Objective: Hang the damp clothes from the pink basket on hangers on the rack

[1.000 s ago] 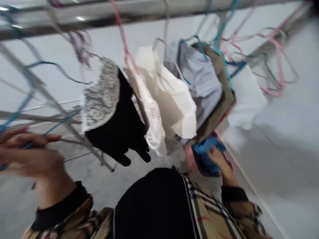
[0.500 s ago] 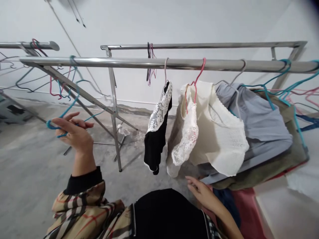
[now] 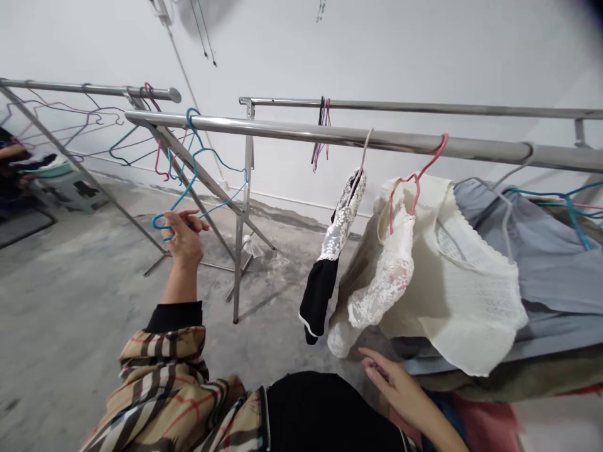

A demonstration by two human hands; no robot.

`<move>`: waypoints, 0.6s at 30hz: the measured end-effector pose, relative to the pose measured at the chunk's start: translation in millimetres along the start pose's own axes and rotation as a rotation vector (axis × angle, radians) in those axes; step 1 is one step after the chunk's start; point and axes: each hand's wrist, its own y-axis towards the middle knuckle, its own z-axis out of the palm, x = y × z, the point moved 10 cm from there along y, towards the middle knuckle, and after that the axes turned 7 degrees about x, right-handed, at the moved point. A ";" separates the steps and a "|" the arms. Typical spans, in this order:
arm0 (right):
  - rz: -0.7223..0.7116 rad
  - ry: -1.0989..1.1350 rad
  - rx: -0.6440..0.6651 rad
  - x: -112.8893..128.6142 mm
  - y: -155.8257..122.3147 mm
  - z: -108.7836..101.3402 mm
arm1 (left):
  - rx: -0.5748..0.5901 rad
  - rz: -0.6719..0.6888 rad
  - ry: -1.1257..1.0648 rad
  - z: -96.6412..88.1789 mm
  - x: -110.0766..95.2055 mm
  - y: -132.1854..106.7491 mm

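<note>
Blue, thin-framed clothes hanger (image 3: 193, 176), one piece, with curved hook, sloping shoulders and straight lower bar; a greener tint is shown at the hook. It is hung by the hook over the polished metal tubular rail (image 3: 292, 129), close to the rail's capless-looking left end. The frame is tilted, one rounded corner being turned toward the viewer and gripped by the fingers of the left hand (image 3: 183, 242); the opposite corner is pointed right.
</note>
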 end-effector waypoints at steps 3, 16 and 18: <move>0.007 0.016 -0.016 -4.3 -0.9 -0.1 | 0.020 -0.061 -0.076 2.5 9.8 2.2; 0.068 0.024 -0.126 -13.4 -16.7 -5.0 | 0.030 -0.173 -0.520 20.6 49.8 -28.1; 0.077 0.022 -0.144 -13.9 -20.1 -6.4 | -0.016 -0.218 -0.541 24.6 56.9 -36.8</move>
